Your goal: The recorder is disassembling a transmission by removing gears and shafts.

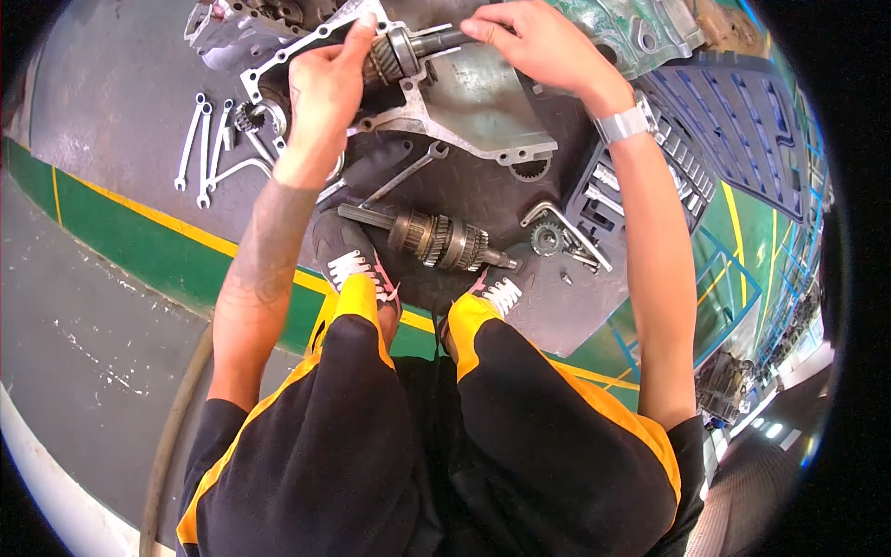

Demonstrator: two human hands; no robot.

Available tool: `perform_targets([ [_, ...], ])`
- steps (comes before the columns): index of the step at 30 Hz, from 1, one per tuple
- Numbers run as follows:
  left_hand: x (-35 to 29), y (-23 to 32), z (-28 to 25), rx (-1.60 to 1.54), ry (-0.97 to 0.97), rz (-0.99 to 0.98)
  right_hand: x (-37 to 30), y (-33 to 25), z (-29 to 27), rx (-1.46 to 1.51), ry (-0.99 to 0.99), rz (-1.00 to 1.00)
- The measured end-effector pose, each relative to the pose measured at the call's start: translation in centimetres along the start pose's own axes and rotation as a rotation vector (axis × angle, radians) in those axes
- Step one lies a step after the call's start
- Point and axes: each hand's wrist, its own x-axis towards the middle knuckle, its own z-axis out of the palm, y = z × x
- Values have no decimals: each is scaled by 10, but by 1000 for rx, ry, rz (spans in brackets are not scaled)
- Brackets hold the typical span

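Observation:
A gear shaft (401,54) with toothed rings lies across the open gearbox housing (478,107) at the far side, level with both hands. My left hand (327,91) is closed round the geared left end of this shaft, thumb on top, with its other fingers mostly hidden. At the slim right end, my right hand (536,42) pinches the shaft's tip between thumb and fingers. Between my shoes and the housing lies a second gear shaft (441,239), with several gears on it and touched by neither hand.
Several wrenches (204,153) lie to the left. A loose gear (547,239) and hex keys (587,246) are right of the second shaft. Beyond my right forearm are a socket set case (594,200) and a blue tool tray (733,116). A green casting (640,37) stands far right.

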Motion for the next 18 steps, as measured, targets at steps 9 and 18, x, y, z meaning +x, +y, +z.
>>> perform_targets([
  [9,-16,0,-18,-121,-134,30,-15,1,7,26,279,-185],
  [18,29,-11,-23,26,-155,-126,1,11,17,-30,156,90],
])
